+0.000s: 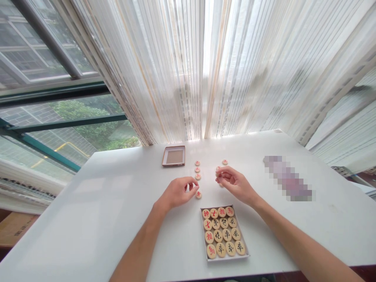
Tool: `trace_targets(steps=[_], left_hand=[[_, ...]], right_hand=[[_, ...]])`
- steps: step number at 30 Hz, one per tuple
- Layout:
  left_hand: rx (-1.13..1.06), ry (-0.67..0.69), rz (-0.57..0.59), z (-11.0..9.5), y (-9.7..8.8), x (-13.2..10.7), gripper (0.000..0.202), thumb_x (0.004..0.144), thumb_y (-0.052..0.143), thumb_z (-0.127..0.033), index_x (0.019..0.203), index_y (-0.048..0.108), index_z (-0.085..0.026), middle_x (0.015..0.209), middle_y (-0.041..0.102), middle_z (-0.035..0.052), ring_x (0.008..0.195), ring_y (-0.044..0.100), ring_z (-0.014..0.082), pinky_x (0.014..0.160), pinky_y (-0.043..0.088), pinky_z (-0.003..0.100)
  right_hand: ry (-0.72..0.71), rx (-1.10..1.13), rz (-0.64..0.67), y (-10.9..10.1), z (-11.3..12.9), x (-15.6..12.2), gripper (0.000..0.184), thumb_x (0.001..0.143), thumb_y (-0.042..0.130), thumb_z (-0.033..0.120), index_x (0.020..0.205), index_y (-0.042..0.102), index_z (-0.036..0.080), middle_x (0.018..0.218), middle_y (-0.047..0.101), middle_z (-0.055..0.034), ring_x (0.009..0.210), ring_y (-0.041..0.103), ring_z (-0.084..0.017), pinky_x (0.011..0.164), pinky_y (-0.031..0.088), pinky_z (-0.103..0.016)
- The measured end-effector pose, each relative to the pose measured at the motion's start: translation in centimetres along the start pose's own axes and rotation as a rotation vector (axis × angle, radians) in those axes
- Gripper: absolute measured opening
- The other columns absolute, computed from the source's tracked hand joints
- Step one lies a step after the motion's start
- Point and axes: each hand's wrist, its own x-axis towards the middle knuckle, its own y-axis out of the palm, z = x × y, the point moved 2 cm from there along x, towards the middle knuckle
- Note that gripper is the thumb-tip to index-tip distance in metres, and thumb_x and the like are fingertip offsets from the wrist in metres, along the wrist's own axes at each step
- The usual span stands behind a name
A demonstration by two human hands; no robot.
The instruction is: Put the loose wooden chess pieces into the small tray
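Note:
My left hand [179, 192] hovers beside a short column of round xiangqi pieces. Its thumb and curled forefinger have their tips slightly apart, with no piece visible between them. Just below those tips lies a red-marked piece [199, 194]; another piece [197, 177] lies above. My right hand [235, 184] pinches a xiangqi piece [219, 176], mostly hidden by the fingers. A partly covered piece [217, 169] and one farther off [225, 161] line up there. Nearer to me sits an open box [246, 256] with rows of red- and black-marked pieces.
A box lid [164, 164] lies inside-up at the back left of the white table [96, 219]. On the right is a pixelated, blurred-out object [289, 178]. Striped curtains [173, 78] hang along the back edge, and a window opens at the left.

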Motion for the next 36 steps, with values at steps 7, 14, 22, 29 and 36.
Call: trace_targets(steps=[7, 14, 22, 29, 36], left_hand=[[-0.003, 0.016, 0.074, 0.0, 0.0, -0.3, 0.024, 0.079, 0.072, -0.036, 0.1, 0.071, -0.025, 0.091, 0.068, 0.0011, 0.064, 0.055, 0.0134, 0.067, 0.046, 0.026], [0.059, 0.019, 0.103, 0.0, 0.7, -0.3, 0.017, 0.082, 0.068, -0.033, 0.097, 0.071, -0.026, 0.091, 0.067, 0.0007, 0.068, 0.058, 0.0146, 0.067, 0.047, 0.025], [0.103, -0.006, -0.044, 0.9, 1.2, 0.1, 0.024, 0.09, 0.062, -0.033, 0.112, 0.069, -0.028, 0.108, 0.068, 0.0015, 0.074, 0.064, 0.0151, 0.069, 0.048, 0.026], [0.115, -0.003, -0.042, 1.0, 1.4, 0.2, 0.023, 0.09, 0.065, -0.032, 0.112, 0.067, -0.028, 0.109, 0.069, 0.001, 0.079, 0.065, 0.0168, 0.071, 0.048, 0.027], [0.063, 0.011, -0.094, 0.5, 1.2, 0.3, 0.014, 0.088, 0.067, -0.032, 0.1, 0.067, -0.025, 0.103, 0.069, 0.0012, 0.069, 0.059, 0.0137, 0.068, 0.047, 0.026]], right_hand=[[0.034, -0.035, -0.012, -0.1, 0.0, 0.1, 0.024, 0.089, 0.07, 0.041, 0.1, 0.062, 0.022, 0.098, 0.066, -0.0046, 0.088, 0.07, -0.02, 0.078, 0.059, -0.036], [0.04, -0.082, -0.05, -0.5, 0.3, 0.2, 0.03, 0.091, 0.065, 0.05, 0.098, 0.063, 0.021, 0.094, 0.069, -0.0058, 0.08, 0.073, -0.022, 0.074, 0.059, -0.037], [0.044, -0.068, -0.104, -0.9, 0.4, 0.4, 0.03, 0.092, 0.063, 0.05, 0.102, 0.064, 0.021, 0.096, 0.07, -0.0065, 0.082, 0.074, -0.023, 0.076, 0.061, -0.038], [0.019, 0.003, -0.073, -1.3, -0.3, 0.5, 0.026, 0.091, 0.067, 0.043, 0.106, 0.063, 0.022, 0.108, 0.069, -0.0079, 0.094, 0.072, -0.023, 0.084, 0.061, -0.04], [0.079, 0.008, 0.001, -0.4, 0.2, 0.2, 0.028, 0.089, 0.07, 0.044, 0.104, 0.068, 0.02, 0.104, 0.071, -0.0082, 0.092, 0.075, -0.024, 0.08, 0.063, -0.038]])
